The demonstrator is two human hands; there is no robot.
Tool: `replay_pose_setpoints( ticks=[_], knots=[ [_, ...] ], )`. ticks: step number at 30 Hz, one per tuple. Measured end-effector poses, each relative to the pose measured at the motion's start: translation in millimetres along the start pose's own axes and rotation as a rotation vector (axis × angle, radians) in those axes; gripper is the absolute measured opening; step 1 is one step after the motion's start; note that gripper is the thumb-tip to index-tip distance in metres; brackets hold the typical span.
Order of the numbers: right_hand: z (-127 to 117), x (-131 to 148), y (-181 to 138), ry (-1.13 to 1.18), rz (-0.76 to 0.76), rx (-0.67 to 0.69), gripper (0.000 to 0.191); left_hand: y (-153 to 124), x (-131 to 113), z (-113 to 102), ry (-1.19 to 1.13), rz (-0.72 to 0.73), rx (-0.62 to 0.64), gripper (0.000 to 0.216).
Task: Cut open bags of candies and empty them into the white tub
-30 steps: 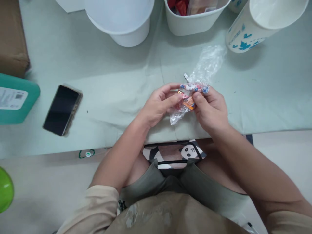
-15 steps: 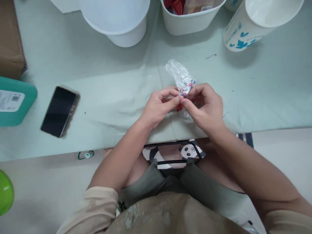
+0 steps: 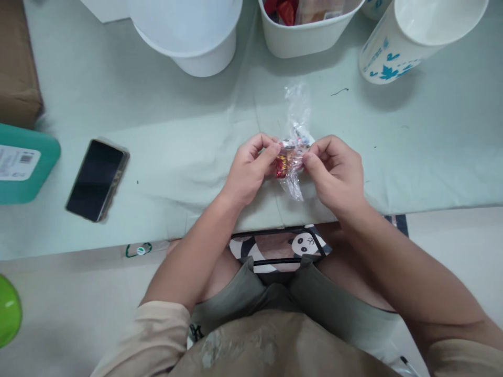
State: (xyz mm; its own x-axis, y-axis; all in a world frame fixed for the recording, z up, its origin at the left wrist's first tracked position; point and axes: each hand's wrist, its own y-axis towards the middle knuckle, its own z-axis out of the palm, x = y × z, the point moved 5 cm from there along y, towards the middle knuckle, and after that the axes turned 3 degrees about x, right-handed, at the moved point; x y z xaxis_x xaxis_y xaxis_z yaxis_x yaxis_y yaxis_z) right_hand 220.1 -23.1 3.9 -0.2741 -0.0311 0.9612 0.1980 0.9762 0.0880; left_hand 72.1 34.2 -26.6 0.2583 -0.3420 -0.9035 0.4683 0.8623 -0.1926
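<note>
A small clear plastic bag (image 3: 295,125) with wrapped candies inside, red and blue-white, is held between both hands just above the pale green table cloth (image 3: 176,136). My left hand (image 3: 251,170) pinches the bag's left side at the red candy. My right hand (image 3: 336,173) pinches its right side with curled fingers. The bag's loose end stands upward toward the tubs, and a short tail hangs below the hands.
A dark phone (image 3: 96,179) lies at the left, beside a teal box (image 3: 23,163) and a brown carton (image 3: 18,68). At the back stand a white bucket (image 3: 192,36), a white tub (image 3: 306,31) of snacks and a leaf-printed cup (image 3: 408,42). A panda pouch (image 3: 281,248) rests on my lap.
The bag's loose end has swung from pointing right to standing upright. Both hands have stayed close together and now grip the bag at either side.
</note>
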Motion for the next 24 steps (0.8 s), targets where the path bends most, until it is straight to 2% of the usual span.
replay_pose_setpoints(
  ticks=[6, 9, 14, 20, 24],
  knots=[
    [-3.8, -15.3, 3.9, 0.157, 0.053, -0.095, 0.032, 7.2, 5.9, -17.7, 0.086, 0.033, -0.154, 0.041],
    [-2.0, -20.7, 4.2, 0.214, 0.116, -0.069, 0.035, 7.5, 6.3, -20.0, 0.103, 0.069, -0.176, 0.042],
    [6.9, -19.2, 1.1, 0.185, 0.185, 0.035, 0.044, 3.1, 3.2, -8.7, 0.053, 0.11, -0.102, 0.043],
    [9.9, -6.4, -0.4, 0.034, 0.08, 0.103, 0.031, 0.1, 8.1, 4.9, 0.052, 0.073, 0.086, 0.056],
    [4.7, -5.5, 1.0, 0.009, 0.044, 0.046, 0.024, 3.8, 14.1, -2.4, 0.063, 0.039, 0.047, 0.058]
  ],
)
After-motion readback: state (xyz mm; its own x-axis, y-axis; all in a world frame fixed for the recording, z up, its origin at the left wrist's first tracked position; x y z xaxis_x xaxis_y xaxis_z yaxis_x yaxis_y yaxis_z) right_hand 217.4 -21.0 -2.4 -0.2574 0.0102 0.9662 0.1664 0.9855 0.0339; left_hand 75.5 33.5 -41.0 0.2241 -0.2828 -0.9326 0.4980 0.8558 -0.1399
